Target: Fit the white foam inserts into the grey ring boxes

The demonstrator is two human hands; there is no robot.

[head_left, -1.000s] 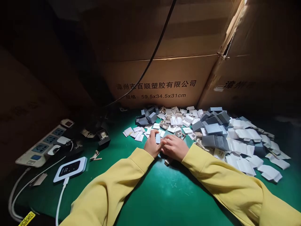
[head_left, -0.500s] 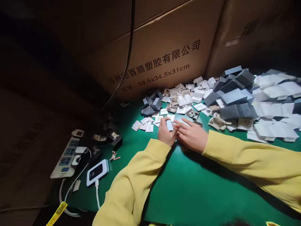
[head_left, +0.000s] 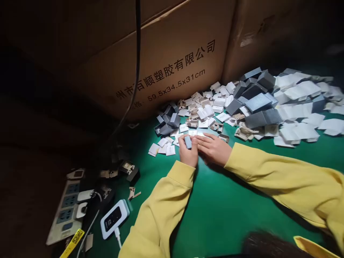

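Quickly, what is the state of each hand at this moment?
Left hand: closed, holding a small grey box.
Right hand: fingers extended toward the left hand; whether it grips anything cannot be told.

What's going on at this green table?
A person in yellow sleeves holds a small grey-blue box in the left hand. The right hand is close beside it; whether it holds anything is hard to tell. Beyond and to the right lie heaped grey boxes and white folded pieces.
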